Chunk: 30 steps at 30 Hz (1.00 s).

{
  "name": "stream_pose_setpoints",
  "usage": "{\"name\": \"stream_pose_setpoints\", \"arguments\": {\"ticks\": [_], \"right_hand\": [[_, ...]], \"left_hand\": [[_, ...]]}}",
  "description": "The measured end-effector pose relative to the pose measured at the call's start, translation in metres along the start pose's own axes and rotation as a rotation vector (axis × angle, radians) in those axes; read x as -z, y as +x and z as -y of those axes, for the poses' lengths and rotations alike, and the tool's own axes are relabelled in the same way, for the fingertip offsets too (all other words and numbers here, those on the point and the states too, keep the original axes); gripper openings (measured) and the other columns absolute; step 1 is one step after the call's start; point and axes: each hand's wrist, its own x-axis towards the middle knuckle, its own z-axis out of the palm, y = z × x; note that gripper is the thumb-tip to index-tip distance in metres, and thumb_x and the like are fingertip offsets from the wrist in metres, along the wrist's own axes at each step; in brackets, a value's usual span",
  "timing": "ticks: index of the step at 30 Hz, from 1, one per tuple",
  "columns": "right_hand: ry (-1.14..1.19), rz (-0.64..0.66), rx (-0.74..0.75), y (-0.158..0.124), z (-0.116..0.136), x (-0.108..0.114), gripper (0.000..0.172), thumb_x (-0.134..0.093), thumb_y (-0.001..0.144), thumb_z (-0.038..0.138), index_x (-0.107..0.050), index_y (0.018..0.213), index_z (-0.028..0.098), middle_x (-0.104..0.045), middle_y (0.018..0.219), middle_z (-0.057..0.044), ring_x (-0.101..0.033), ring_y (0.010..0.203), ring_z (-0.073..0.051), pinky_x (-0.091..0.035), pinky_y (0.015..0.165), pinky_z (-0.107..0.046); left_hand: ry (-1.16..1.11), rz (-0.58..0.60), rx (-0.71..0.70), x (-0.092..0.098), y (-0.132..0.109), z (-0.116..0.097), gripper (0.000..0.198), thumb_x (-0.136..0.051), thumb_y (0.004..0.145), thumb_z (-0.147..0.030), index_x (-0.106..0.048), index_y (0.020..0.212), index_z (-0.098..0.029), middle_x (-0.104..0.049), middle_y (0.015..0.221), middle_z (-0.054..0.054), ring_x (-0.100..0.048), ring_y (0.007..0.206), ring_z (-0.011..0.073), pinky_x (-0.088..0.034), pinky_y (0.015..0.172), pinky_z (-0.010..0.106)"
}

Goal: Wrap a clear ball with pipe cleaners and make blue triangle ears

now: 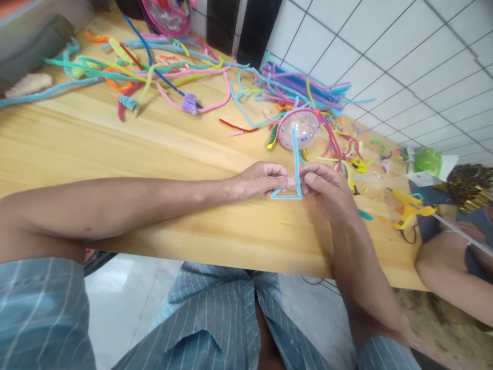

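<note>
Over the wooden table [115, 149] my left hand [258, 180] and my right hand [323, 187] meet, each pinching a light blue pipe cleaner [296, 159]. The pipe cleaner is bent: one leg rises straight up from my fingertips, another runs flat beneath them and angles back up to the left. Both hands have their fingers closed on it near the bend. Just behind it lies a clear sparkly ball [299, 129] wrapped in a pink pipe cleaner.
Several loose pipe cleaners [162, 72] in many colours are strewn across the far half of the table. Cut scraps [354, 159] lie to the right. Another person's leg [450, 262] and yellow pieces [410, 210] are at the right edge. Black objects [246, 23] stand against the tiled wall.
</note>
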Motion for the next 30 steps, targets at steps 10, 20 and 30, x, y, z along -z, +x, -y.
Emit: {"name": "stream_pose_setpoints", "arguments": {"ticks": [10,20,30], "right_hand": [[0.061,-0.055,-0.002,-0.004,-0.015,-0.012,0.023,-0.093,0.073,0.039,-0.077,0.081,0.025,-0.065,0.068,0.005,-0.050,0.057,-0.011,-0.040,0.056,-0.027],[0.138,-0.058,-0.062,-0.007,-0.012,-0.016,0.024,-0.092,0.070,0.035,-0.071,0.074,0.024,-0.060,0.058,0.006,-0.050,0.053,-0.011,-0.039,0.052,-0.025],[0.159,-0.057,-0.038,-0.009,-0.011,-0.020,0.031,-0.096,0.068,0.036,-0.068,0.074,0.024,-0.062,0.058,0.007,-0.052,0.050,-0.010,-0.040,0.049,-0.025]], "left_hand": [[-0.005,0.093,0.095,-0.003,-0.002,-0.007,0.007,-0.074,0.086,-0.019,-0.074,0.081,-0.015,-0.059,0.064,-0.004,-0.048,0.054,0.0065,-0.036,0.054,0.020],[0.062,0.079,0.081,-0.005,-0.004,-0.009,0.010,-0.073,0.080,-0.017,-0.080,0.087,-0.016,-0.070,0.073,-0.005,-0.057,0.068,0.0073,-0.045,0.068,0.020],[0.039,0.077,0.068,-0.007,-0.007,-0.005,0.032,-0.094,0.074,-0.039,-0.077,0.085,-0.015,-0.082,0.092,0.003,-0.071,0.088,0.0147,-0.056,0.088,0.030]]}}
